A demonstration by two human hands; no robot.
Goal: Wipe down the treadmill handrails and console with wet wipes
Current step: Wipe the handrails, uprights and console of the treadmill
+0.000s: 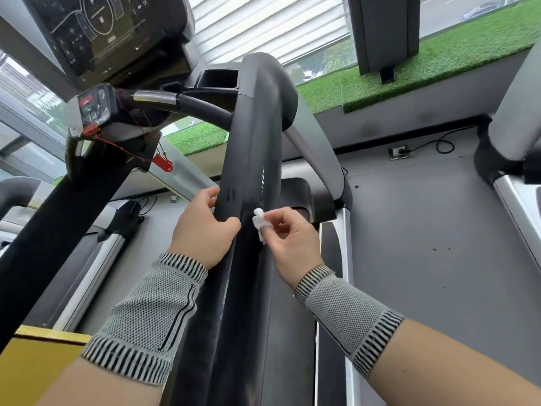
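black handrail (254,148) gripped by left hand (205,227), fingers curled round its side. small crumpled wet wipe (259,222) pinched in right hand (289,238) fingertips, pressed to handrail. console (96,33) at 11 o'clock. cup holder (218,78) at 12 o'clock, contents not discernible.

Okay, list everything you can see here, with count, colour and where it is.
Padded treadmill handrail: one, black, centre, running up toward the console.
Small wadded wet wipe: one, white, against the handrail's right side.
Console display screen: one, dark, top left.
Safety key clip on a cord: one, red, hanging below the small control panel at left.
Artificial grass strip: one, green, along the window ledge.
Wall socket with cable: one, grey, floor level at right.
Knitted wristbands: two, grey and black, one on each forearm.
Left hand: gripping the handrail.
Right hand: pinching the wipe.
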